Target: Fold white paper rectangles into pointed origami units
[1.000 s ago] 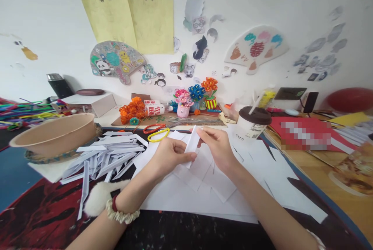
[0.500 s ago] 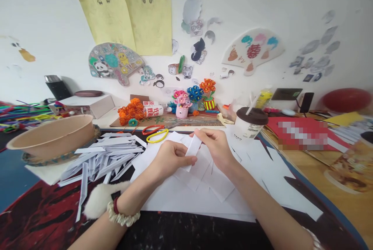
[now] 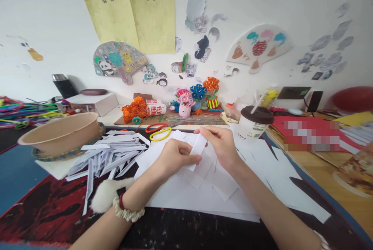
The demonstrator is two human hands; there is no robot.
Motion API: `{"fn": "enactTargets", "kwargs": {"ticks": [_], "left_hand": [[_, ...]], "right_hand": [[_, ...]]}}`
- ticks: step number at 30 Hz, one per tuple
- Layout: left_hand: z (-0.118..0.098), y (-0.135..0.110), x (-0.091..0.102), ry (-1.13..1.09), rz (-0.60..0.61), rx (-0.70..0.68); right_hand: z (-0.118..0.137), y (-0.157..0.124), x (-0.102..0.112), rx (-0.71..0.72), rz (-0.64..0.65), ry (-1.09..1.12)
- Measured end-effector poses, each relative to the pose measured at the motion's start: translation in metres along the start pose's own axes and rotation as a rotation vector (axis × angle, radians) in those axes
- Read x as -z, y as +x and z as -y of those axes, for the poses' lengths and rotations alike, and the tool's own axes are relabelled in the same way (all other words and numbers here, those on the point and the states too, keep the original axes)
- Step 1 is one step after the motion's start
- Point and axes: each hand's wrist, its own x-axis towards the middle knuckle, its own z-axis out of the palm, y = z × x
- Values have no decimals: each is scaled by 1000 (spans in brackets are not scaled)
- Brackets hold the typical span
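Note:
Between both hands is a narrow folded strip of white paper, held at a slant above the sheets. My left hand pinches its lower end, thumb on top. The fingers of my right hand are closed on its upper end. Beneath them, loose white paper sheets spread across the dark mat. To the left of my left hand lies a heap of folded paper strips. Scissors with red and yellow handles rest just behind the sheets; their blades are hidden.
A beige basin stands at the left, with a white fluffy thing nearer me. A lidded drink cup stands behind my right hand. Bead-like flower pots line the back ledge. A red packet lies at the right.
The whole view has shifted slightly, so things appear a little further right. Both hands keep hold of the paper strip, with its face turned slightly more toward me.

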Motion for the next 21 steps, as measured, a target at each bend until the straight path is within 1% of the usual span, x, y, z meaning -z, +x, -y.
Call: {"fn": "enactTargets", "kwargs": {"ticks": [3, 6, 8, 10, 13, 15, 18, 21], "left_hand": [[-1, -1, 0, -37, -17, 22], [-2, -2, 1, -85, -43, 57], [-2, -2, 1, -112, -50, 73], [-2, -1, 2, -116, -55, 76], [-2, 0, 1, -105, -63, 59], [-1, 0, 0, -105, -62, 50], [0, 0, 0, -100, -64, 60], [2, 0, 0, -73, -64, 58]], "right_hand": [[-2, 0, 0, -20, -8, 22], [-4, 0, 0, -115, 57, 128], [-4, 1, 0, -153, 100, 170], [-2, 0, 1, -122, 90, 133], [0, -1, 1, -24, 14, 1], [1, -1, 0, 12, -12, -50], [0, 0, -1, 4, 2, -35], [-2, 1, -1, -47, 32, 8]]}}
